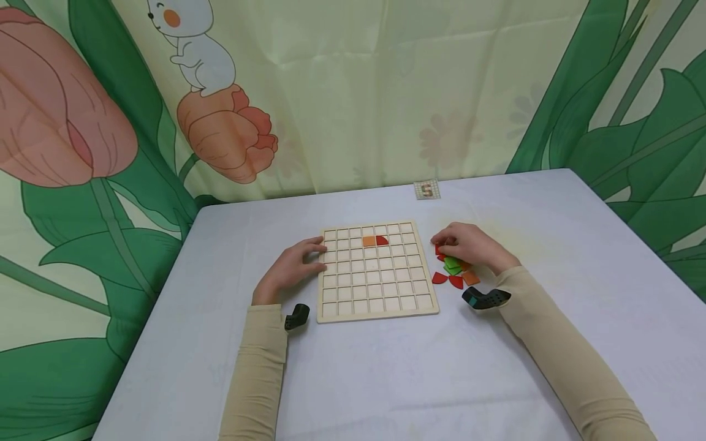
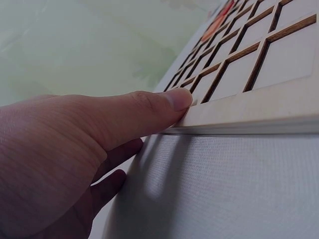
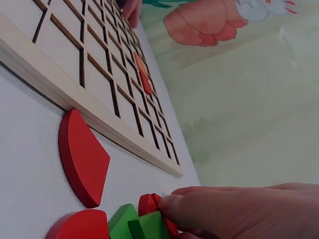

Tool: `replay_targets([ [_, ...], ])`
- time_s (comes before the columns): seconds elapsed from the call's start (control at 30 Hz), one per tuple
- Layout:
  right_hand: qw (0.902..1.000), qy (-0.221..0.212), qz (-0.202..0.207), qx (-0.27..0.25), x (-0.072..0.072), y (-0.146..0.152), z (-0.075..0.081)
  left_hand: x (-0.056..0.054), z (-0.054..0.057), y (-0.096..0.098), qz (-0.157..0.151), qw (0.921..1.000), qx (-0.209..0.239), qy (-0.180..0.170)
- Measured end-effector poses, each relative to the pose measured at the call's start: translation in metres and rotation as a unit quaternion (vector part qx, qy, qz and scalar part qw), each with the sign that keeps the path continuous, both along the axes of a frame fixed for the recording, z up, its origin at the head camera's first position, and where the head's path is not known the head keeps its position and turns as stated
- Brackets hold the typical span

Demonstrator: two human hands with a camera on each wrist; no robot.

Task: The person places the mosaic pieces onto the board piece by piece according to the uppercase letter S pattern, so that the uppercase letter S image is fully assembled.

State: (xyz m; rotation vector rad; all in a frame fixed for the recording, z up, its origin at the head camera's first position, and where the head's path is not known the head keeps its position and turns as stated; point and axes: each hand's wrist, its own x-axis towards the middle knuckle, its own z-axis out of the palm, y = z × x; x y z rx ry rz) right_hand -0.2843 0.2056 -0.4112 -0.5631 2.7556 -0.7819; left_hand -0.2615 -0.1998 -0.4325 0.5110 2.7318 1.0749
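Note:
A square wooden grid board [image 1: 379, 316] lies on the white table. An orange square tile [image 1: 369, 241] and a red quarter-circle tile [image 1: 382, 240] sit side by side in its second row from the far edge. My left hand [image 1: 295, 264] rests against the board's left edge, its thumb [image 2: 172, 102] touching the rim. Right of the board, my right hand [image 1: 473, 245] pinches a red piece [image 3: 149, 203] at the far side of a small pile; its other fingers are mostly hidden. Green pieces [image 1: 452, 264] lie beside that thumb.
Two more red quarter-circle pieces [image 1: 439, 278] and an orange square [image 1: 471, 278] lie at the pile's near side. A small gridded picture card [image 1: 427, 189] lies by the table's far edge. Behind hangs a printed curtain [image 1: 353, 110].

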Motion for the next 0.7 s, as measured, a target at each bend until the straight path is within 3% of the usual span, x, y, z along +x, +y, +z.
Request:
replay_targets([
  [0.27, 1.0000, 0.003, 0.000, 0.003, -0.0002, -0.0046, -0.0021, 0.0011, 0.0015, 0.0011, 0.001, 1.0000, -0.001, -0.002],
  [0.7, 0.9982, 0.047, 0.025, 0.026, -0.0036, -0.0084, -0.0042, 0.0010, 0.0009, 0.0003, -0.001, 1.0000, 0.005, -0.002],
])
